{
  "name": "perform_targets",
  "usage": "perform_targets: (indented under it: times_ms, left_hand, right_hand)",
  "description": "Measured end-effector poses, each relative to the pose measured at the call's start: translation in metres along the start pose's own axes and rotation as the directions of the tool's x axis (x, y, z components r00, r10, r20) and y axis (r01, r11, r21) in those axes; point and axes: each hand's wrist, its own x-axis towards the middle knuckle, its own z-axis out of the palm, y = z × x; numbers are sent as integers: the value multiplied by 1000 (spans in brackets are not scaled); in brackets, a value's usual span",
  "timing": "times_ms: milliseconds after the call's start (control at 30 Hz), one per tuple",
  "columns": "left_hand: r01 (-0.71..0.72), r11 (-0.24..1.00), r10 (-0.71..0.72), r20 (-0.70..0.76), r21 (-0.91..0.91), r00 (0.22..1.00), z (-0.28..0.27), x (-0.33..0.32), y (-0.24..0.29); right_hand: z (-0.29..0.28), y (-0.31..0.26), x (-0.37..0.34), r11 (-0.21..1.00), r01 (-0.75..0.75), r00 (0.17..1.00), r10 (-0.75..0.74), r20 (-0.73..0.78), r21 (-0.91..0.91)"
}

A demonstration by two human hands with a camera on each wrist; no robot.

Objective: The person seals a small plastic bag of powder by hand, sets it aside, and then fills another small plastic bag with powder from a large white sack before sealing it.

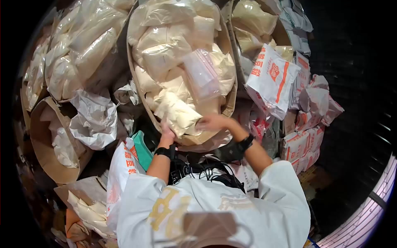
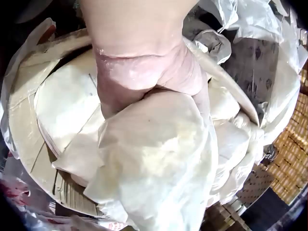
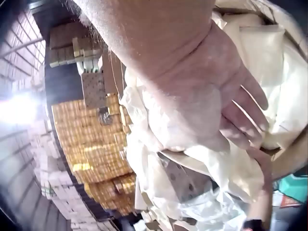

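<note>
My left hand point(image 1: 167, 131) grips one end of a plastic bag point(image 1: 178, 114) with pale cream contents. From the left wrist view, the fingers curl into the bag's near end, and the bag point(image 2: 159, 159) bulges out beyond them. My right hand point(image 1: 214, 122) is blurred beside the bag's right end. Seen from the right wrist, that hand point(image 3: 231, 96) has its fingers stretched out and spread over the pale bags. Below both is an oval cardboard container point(image 1: 232, 78) filled with similar bags. A clear zip bag point(image 1: 202, 74) lies on top of them.
More cardboard containers with cream bags stand left point(image 1: 53, 161) and right. A white bag with red print point(image 1: 273, 74) leans at the right, above stacked printed packs point(image 1: 304, 144). Crumpled white plastic point(image 1: 95, 120) and a green item point(image 1: 142, 151) are at the left.
</note>
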Motion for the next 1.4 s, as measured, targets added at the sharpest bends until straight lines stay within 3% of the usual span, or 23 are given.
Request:
perform_targets:
  times_ms: [33, 67, 100, 167, 233, 300, 367, 400, 433, 500, 600, 700, 733, 833, 900, 967, 1000, 1067, 1167, 1233, 1300, 1367, 1400]
  left_hand:
    - [-5, 1000, 6, -49, 20, 999, 9, -10, 12]
    - [-49, 998, 51, 46, -50, 998, 24, -31, 28]
    - [-111, 993, 113, 37, -52, 993, 20, -34, 35]
    - [-166, 984, 169, 60, -58, 984, -42, -14, 43]
    - [-147, 989, 147, -149, 11, 978, -36, -22, 48]
    - [-131, 991, 134, -99, 30, 986, -36, -35, 48]
    - [-128, 992, 121, 238, 13, 964, -34, -38, 47]
    - [-71, 997, 68, 126, 23, 990, -16, -49, 46]
    - [28, 998, -17, 168, -60, 986, -13, -46, 45]
    - [133, 991, -130, 119, -20, 984, -6, -45, 41]
    - [192, 980, -196, 66, 60, 978, 1, -35, 35]
    - [202, 936, -204, -24, 287, 979, 7, -11, 29]
    - [128, 938, -138, 5, 322, 990, 19, -10, 25]
    - [70, 653, 93, -172, 754, 981, 11, 20, 16]
    - [-69, 471, 249, -58, 880, 967, -15, 43, 7]
    - [155, 249, 309, -231, 956, 923, -49, 69, 2]
    - [109, 171, 431, -174, 979, 886, -35, 52, 4]
    - [40, -4, 643, -27, 999, 765, 20, 3, -1]
    - [106, -280, 749, 148, 954, 646, 41, -22, -17]
    - [-303, 71, 582, 207, 950, 786, 33, -23, -30]
    - [-561, 306, 547, 340, 769, 765, 85, -85, -46]
    - [-542, 338, 573, 288, 770, 767, 91, -106, -61]
    - [-517, 355, 596, 237, 779, 767, 96, -125, -60]
  right_hand:
    - [-21, 7, 3, 969, -26, 979, 74, -189, 245]
    - [-41, 15, 9, 879, -1, 919, 189, -346, 476]
    - [-61, 31, 30, 992, 35, 677, 63, -733, 118]
    - [-106, 41, 59, 992, -47, 491, 122, -863, 114]
    - [-127, 54, 90, 973, -229, 432, 130, -892, 30]
    - [-128, 68, 115, 926, -376, 418, 191, -888, 22]
    - [-131, 76, 133, 870, -489, 420, 303, -856, 68]
    - [-126, 61, 126, 862, -498, 340, 287, -896, 87]
    - [-122, 67, 127, 897, -436, 385, 259, -886, 72]
    - [-121, 71, 123, 952, -304, 463, 189, -866, 46]
    - [-112, 61, 105, 998, 4, 396, 54, -917, 61]
    - [-99, 53, 75, 880, 314, 551, 137, -823, 357]
    - [-95, 40, 56, 873, 326, 594, 109, -797, 362]
    - [-69, 22, 14, 844, 377, 596, 95, -797, 382]
    - [-48, 18, -3, 850, 386, 534, 111, -838, 358]
    - [-32, 1, -24, 883, 346, 486, 121, -866, 317]
    - [-21, -3, -29, 869, 375, 460, 128, -879, 323]
    - [2, -9, -34, 941, 243, 416, 117, -902, 234]
    - [30, -25, -30, 990, 135, 385, -10, -923, 46]
    - [50, -23, -15, 992, 120, 413, -91, -906, -44]
    - [69, -27, -2, 981, 191, 491, -134, -861, -44]
    - [83, -38, -5, 979, 140, 549, -199, -812, -145]
    - [90, -43, -7, 970, 190, 527, -231, -818, -152]
